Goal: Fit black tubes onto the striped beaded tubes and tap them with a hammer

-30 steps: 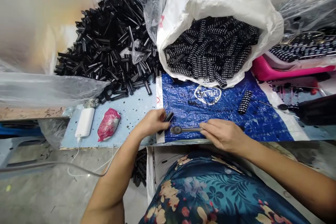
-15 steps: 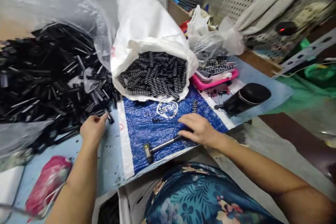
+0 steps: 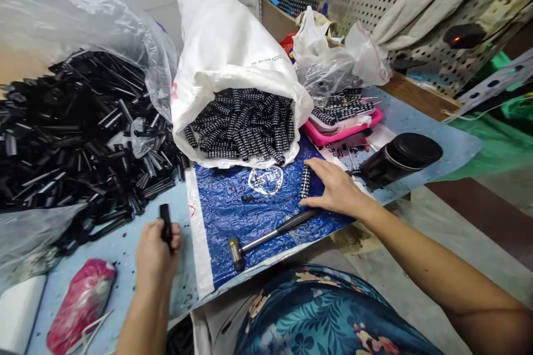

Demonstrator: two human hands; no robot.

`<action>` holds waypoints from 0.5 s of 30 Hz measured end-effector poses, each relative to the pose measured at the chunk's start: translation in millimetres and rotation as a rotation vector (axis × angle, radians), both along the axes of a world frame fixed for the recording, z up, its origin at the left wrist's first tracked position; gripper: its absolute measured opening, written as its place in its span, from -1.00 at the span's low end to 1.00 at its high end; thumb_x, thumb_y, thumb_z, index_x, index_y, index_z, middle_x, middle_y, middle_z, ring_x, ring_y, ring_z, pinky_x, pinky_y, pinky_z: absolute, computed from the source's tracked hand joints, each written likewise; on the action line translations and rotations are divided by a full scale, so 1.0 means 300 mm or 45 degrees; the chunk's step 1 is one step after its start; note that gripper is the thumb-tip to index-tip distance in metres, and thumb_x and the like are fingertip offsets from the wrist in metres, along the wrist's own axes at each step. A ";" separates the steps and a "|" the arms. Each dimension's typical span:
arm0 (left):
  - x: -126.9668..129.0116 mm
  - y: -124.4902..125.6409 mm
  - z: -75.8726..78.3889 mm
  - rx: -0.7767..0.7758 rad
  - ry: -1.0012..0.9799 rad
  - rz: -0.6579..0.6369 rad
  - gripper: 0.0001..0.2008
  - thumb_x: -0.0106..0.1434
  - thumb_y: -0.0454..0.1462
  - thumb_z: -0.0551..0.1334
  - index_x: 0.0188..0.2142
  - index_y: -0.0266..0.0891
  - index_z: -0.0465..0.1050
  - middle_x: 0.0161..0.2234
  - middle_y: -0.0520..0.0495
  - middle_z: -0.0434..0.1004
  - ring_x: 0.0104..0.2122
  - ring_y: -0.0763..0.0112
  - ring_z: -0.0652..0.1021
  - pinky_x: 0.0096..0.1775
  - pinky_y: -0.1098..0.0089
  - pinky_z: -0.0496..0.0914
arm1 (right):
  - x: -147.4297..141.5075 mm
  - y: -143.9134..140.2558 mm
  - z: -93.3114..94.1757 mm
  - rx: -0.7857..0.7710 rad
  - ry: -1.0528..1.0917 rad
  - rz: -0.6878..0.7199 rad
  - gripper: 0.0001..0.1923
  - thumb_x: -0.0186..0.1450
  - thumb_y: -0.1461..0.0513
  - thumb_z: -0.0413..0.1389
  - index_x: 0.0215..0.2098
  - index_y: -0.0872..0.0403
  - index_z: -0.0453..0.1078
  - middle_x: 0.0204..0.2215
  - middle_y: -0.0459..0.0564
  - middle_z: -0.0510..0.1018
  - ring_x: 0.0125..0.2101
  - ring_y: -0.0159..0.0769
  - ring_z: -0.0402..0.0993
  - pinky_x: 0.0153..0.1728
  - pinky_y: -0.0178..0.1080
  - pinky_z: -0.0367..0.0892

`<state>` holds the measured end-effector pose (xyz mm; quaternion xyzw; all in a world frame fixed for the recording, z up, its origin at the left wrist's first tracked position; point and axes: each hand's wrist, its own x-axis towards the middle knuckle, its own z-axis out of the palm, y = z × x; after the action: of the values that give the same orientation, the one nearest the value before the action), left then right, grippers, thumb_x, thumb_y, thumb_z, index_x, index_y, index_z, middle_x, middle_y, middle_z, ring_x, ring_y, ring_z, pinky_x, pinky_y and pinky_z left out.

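My left hand (image 3: 156,249) is closed around a short black plastic tube (image 3: 165,221), held upright above the blue tabletop with its top end sticking out. My right hand (image 3: 335,188) is open, thumb and forefinger spread at the two ends of a ridged black-and-white piece (image 3: 305,181) lying on the blue sheet (image 3: 220,205). Whether the fingertips touch that piece I cannot tell. Just below this hand lies a small hammer (image 3: 266,237), its head to the left and its dark grip under the thumb side.
A white sack (image 3: 233,28) full of ridged pieces (image 3: 245,127) lies at the back. Left is a heap of black tubes (image 3: 83,138) under clear plastic. A pink tray (image 3: 318,136), a black-lidded container (image 3: 400,158) and a pink bundle (image 3: 83,305) are around.
My left hand has come away from the heap toward me, bringing a black tube. My right hand has left the hammer and moved up and right to the ridged piece.
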<state>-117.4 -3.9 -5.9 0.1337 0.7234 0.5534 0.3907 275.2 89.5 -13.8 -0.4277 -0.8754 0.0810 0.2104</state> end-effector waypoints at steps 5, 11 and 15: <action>0.328 -0.050 0.045 0.142 -0.412 -0.310 -0.51 0.16 0.08 0.31 -0.24 -0.34 0.43 -0.52 0.06 0.31 -0.60 0.63 0.25 -0.55 0.58 0.14 | -0.252 -0.143 0.097 0.148 0.309 0.437 -0.01 0.23 -0.21 0.21 0.36 0.20 0.02 0.17 0.30 0.30 0.19 0.02 0.26 0.19 0.01 0.29; 0.447 -0.075 0.014 0.325 -0.544 -0.506 -0.62 0.14 -0.03 0.40 -0.24 -0.28 0.47 -0.37 0.04 0.42 -0.40 0.61 0.41 -0.31 0.57 0.33 | -0.353 -0.208 0.055 0.262 0.346 0.443 -0.04 0.24 -0.12 0.25 0.36 0.28 0.04 0.15 0.37 0.31 0.16 0.08 0.30 0.14 0.02 0.36; 0.411 -0.090 0.034 0.279 -0.693 -0.490 -0.56 0.04 -0.06 0.48 -0.21 -0.28 0.48 -0.38 0.00 0.50 -0.42 0.49 0.50 -0.33 0.45 0.42 | -0.337 -0.220 0.029 0.229 0.320 0.512 -0.02 0.25 -0.12 0.23 0.38 0.27 0.00 0.17 0.37 0.29 0.19 0.07 0.26 0.18 0.02 0.33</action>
<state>6.0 -31.1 4.2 0.1563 0.4907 0.5593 0.6496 174.1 23.4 -5.0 -0.2109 -0.9135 0.0956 0.3344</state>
